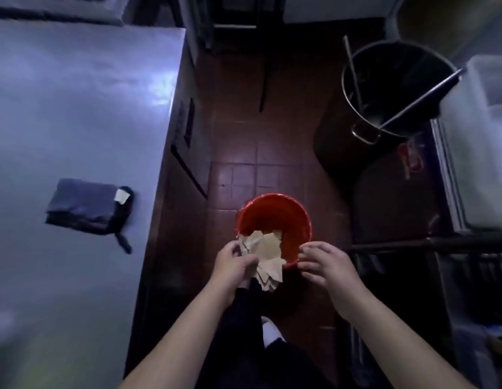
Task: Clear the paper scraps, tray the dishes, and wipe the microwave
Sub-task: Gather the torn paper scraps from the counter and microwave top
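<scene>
The left hand (235,261) is closed around a bunch of tan paper scraps (268,258), holding them over the near rim of a red bucket (272,217) that stands on the dark tiled floor (244,141); part of the bunch leans over the opening, while the lower ends hang outside the rim on the person's side; the right hand (324,263) sits at the bucket's right edge with its fingers loosely curled and half spread, and whether it actually touches the rim I cannot tell. The likely step is dropping the scraps in, and the risk lies in that overhang; if the left hand lets go as things stand, the lower pieces could slide down outside the bucket onto the floor near the person's feet; loose sheets may also fan apart and drift as they fall. A nudge from the right hand could tip or shift the bucket. To the left, on the steel surface (75,108), a folded dark cloth (84,206) lies with one more pale scrap (122,195) resting on it, easily overlooked; no dishes or microwave are visible.
</scene>
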The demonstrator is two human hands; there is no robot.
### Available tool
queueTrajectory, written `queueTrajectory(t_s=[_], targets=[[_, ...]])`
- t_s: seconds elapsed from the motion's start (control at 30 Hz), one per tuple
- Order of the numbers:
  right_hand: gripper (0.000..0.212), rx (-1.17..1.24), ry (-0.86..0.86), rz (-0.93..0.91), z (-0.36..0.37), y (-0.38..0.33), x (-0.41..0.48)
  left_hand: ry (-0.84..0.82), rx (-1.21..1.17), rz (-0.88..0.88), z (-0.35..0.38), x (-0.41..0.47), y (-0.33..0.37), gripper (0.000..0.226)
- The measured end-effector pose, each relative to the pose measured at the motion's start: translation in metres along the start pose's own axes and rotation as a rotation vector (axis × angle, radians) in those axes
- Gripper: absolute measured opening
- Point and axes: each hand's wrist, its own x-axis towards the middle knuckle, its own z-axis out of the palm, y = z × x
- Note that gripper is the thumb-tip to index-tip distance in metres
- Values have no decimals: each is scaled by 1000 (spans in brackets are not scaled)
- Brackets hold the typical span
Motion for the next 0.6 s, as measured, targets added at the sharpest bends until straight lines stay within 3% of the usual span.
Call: queueTrajectory(t_s=[0.2, 0.37, 0.47, 0.6], targets=[[15, 136, 180, 82, -13, 15, 79, 28, 262, -133, 36, 144, -21, 22], [16, 242, 248, 117, -14, 31, 124, 55, 259, -225, 55, 233, -40, 27], [15, 250, 259, 121, -18, 37, 138, 18, 229, -264, 60, 261, -51, 48], [16, 222, 266, 105, -28, 34, 136, -17, 250, -289, 58, 254, -57, 47]])
